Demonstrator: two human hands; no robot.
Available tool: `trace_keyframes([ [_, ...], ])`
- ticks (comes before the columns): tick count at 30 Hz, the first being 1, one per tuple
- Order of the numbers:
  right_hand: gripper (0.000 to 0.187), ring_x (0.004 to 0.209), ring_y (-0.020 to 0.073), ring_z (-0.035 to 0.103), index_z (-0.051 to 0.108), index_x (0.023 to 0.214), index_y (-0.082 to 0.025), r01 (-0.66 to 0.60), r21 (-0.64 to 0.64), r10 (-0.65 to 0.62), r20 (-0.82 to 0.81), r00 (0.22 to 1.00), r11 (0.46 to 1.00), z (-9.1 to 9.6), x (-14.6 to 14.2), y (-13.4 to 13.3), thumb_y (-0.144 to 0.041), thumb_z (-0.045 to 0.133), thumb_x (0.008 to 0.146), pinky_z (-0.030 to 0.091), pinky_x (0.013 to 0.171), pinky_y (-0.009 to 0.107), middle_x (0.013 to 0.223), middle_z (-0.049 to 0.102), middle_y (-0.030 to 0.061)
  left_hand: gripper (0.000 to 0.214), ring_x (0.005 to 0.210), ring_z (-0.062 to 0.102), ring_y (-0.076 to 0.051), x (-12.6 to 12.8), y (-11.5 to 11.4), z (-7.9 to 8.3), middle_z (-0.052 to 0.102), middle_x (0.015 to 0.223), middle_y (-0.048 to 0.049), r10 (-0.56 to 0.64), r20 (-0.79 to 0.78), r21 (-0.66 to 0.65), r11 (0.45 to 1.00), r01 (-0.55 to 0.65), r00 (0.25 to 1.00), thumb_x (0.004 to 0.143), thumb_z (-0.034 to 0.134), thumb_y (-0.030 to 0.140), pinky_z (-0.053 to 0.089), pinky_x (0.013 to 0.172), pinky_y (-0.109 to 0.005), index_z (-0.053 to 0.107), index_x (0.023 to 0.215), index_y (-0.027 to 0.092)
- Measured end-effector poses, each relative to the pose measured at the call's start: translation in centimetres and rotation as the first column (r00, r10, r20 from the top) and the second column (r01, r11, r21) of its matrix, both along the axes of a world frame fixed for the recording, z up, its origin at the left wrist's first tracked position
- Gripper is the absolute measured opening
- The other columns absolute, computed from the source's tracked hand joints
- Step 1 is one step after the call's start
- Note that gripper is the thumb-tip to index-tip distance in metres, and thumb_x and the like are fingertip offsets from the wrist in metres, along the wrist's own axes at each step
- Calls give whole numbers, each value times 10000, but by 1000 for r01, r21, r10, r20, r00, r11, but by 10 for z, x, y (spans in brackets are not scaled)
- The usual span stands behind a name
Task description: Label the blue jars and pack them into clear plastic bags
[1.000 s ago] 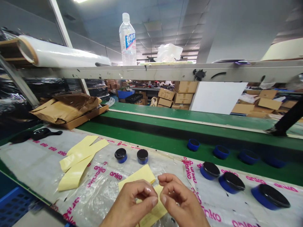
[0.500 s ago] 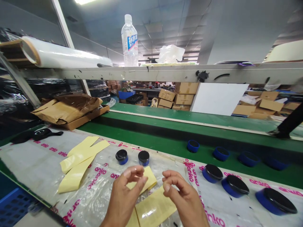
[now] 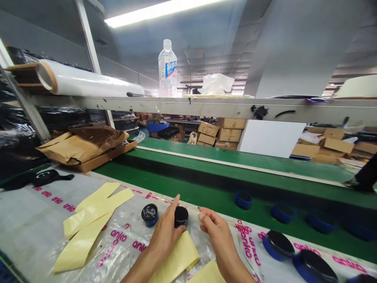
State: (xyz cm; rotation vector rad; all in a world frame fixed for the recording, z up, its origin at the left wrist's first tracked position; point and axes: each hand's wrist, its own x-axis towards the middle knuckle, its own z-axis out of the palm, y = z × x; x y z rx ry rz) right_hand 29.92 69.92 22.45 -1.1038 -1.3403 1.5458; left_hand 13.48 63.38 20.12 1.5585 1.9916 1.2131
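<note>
My left hand [image 3: 167, 229] reaches forward with its fingers stretched out and its thumb apart. It lies against the near left side of a round black-topped, blue-sided piece [image 3: 181, 216], partly hiding it. A similar round piece [image 3: 149, 214] stands just left of that hand, its top catching pale reflections. To the right, my right hand [image 3: 216, 230] is raised over the sheeting with thumb and forefinger pinched together. Whatever is between those fingertips is too small to make out. Yellow paper strips [image 3: 178, 257] lie under and between my wrists.
More yellow strips [image 3: 88, 224] lie at left on the printed plastic sheeting [image 3: 118, 247]. Several blue-black round pieces [image 3: 278, 244] sit at right, others on the green belt [image 3: 206, 188]. A cardboard tray [image 3: 108, 155] holds brown paper. A bottle [image 3: 167, 72] stands on the shelf above.
My left hand has moved forward from above the yellow strips to the right-hand of the two round pieces, its fingers straightening. My right hand stays pinched. The view has tilted upward.
</note>
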Motion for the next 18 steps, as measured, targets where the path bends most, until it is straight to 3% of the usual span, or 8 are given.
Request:
trace_keyframes([
  [3, 383, 1128, 336, 600, 748, 935, -188, -13, 5, 13, 0, 1000, 1000, -5, -8, 5, -512, 660, 752, 470, 896, 392, 1275, 675, 94, 942, 1249, 580, -292, 2, 6, 1, 627, 1348, -97, 105, 52, -12, 994, -105, 993, 692, 641, 65, 407, 1091, -477, 304, 1553, 246],
  [6, 352, 1157, 337, 584, 742, 882, -207, -3, 29, 2, 16, 1000, 1000, -9, -15, 7, -525, 651, 760, 438, 961, 403, 1265, 673, 80, 947, 1196, 599, -295, 7, 10, 3, 646, 1274, -82, 170, 61, 68, 982, -174, 984, 666, 693, 95, 430, 1060, -456, 340, 1534, 233],
  [10, 311, 1241, 335, 530, 708, 747, -226, -11, 105, 5, 59, 998, 994, -10, -23, 6, -525, 624, 770, 349, 1057, 410, 1275, 654, 71, 868, 1181, 605, -282, 11, 11, 2, 630, 1268, -98, 174, 55, 133, 975, -179, 983, 745, 710, 195, 451, 1037, -435, 331, 1525, 204],
  [14, 293, 1236, 326, 535, 706, 730, -228, -30, 168, 20, 62, 998, 985, -12, -31, 5, -504, 611, 752, 366, 1034, 393, 1257, 644, 92, 820, 1206, 595, -277, 13, 10, -1, 594, 1320, -130, 164, 60, 142, 975, -171, 985, 828, 689, 301, 465, 1024, -425, 289, 1534, 179],
  [18, 263, 1224, 318, 543, 711, 714, -231, -47, 177, 33, 81, 996, 983, -16, -36, 5, -469, 607, 750, 355, 1034, 386, 1244, 641, 95, 766, 1213, 586, -271, 16, 10, -4, 587, 1307, -101, 171, 10, 177, 969, -170, 985, 853, 671, 288, 466, 1017, -414, 312, 1528, 237],
])
